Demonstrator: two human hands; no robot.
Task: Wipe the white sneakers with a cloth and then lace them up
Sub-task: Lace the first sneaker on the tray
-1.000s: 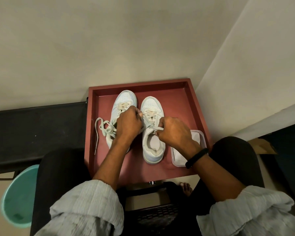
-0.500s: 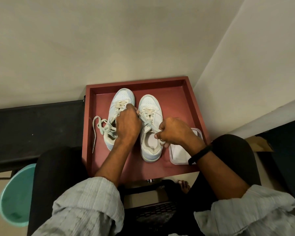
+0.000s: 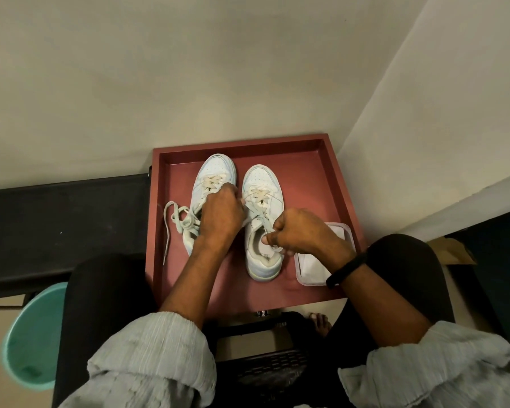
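I'm lacing the right sneaker (image 3: 262,184), which lies on the red tray (image 3: 345,198) with its long axis running away from me: toe far, heel near. My right hand (image 3: 302,234) is closed in a narrow pinch on the free end of its lace (image 3: 258,214), held over the shoe's mouth at the near end. My left hand (image 3: 221,214) sits just left of the eyelet rows, fingers curled on the other strand (how much of it I hold is hidden under the knuckles). The next eyelets should lie just far of my right hand, between the two hands, so I judge the right the nearer one to thread. The left sneaker (image 3: 215,169) stands just beside, its loose lace (image 3: 168,228) trailing left. The white cloth (image 3: 314,267) rests in a clear container (image 3: 298,270) at near right.
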